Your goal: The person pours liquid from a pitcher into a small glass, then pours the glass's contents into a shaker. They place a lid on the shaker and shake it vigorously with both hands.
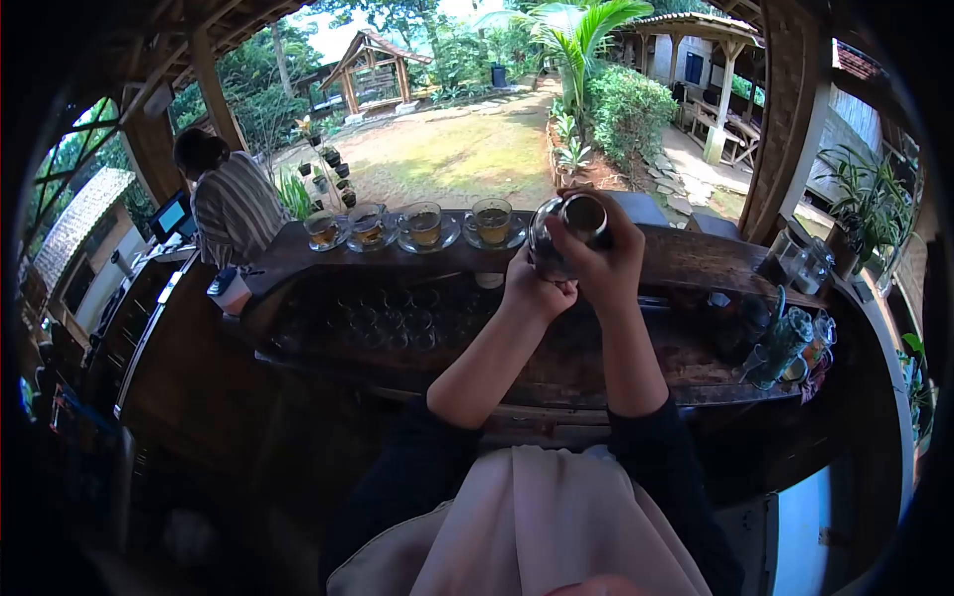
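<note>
Both hands are raised in front of me over the wooden counter, around a rounded glass vessel (542, 233) with a dark, metallic-looking round top (584, 213). My left hand (540, 281) is closed around the lower part of the glass from below. My right hand (613, 248) wraps the round top from the right, thumb across its front. Fingers hide much of the vessel, so its exact kind and contents cannot be made out. Left of the hands, several glass cups (424, 226) of amber drink stand on glass saucers along the counter's raised ledge. The nearest cup (492, 221) is just beside the vessel.
Many empty glasses (393, 323) sit on the shadowed lower shelf. Glass jars (798, 260) and a bluish glass pitcher (785, 348) stand at right. The wooden ledge (686, 260) curves across. A person in a striped shirt (238, 204) stands at left by a screen (173, 219).
</note>
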